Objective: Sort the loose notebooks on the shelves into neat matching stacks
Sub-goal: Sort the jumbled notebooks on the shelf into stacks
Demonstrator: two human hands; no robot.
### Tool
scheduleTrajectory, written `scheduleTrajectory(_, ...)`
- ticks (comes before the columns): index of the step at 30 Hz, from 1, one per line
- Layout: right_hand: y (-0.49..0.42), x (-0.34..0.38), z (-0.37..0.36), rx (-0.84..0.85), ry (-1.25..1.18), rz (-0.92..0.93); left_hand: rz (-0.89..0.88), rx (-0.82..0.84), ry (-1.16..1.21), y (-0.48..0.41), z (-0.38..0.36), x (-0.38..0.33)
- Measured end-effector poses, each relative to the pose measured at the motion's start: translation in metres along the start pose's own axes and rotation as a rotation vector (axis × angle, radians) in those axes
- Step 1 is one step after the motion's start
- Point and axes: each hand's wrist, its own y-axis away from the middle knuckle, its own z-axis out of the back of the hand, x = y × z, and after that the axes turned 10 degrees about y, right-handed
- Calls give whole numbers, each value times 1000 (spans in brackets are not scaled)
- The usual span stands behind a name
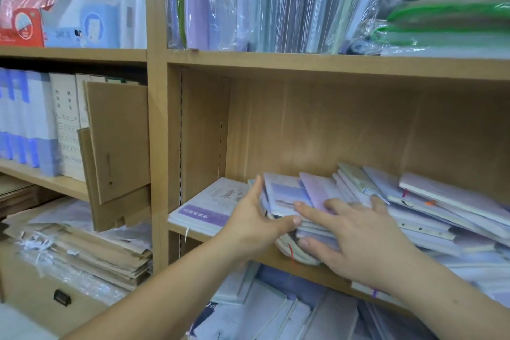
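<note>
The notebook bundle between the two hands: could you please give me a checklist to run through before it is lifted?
1. Left hand flat against the left side of the bundle: ok.
2. Right hand spread on top of the bundle: ok.
3. Bundle edges squared: not ok, covers are fanned.
4. All covers in it match: cannot tell, only the top ones show.
5. Leaning pile on the right free of the bundle: not ok, it overlaps it.
6. Red ribbon tucked in: not ok, it dangles over the shelf edge.
</note>
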Motion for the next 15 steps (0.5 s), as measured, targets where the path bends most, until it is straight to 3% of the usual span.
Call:
scheduleTrajectory(8, -8, 20, 8, 116, -6, -55, 384, -170, 232, 15, 36, 27)
scheduleTrajectory(15, -7, 21, 11, 139, 28, -70, 283, -294, 102, 9, 24, 12)
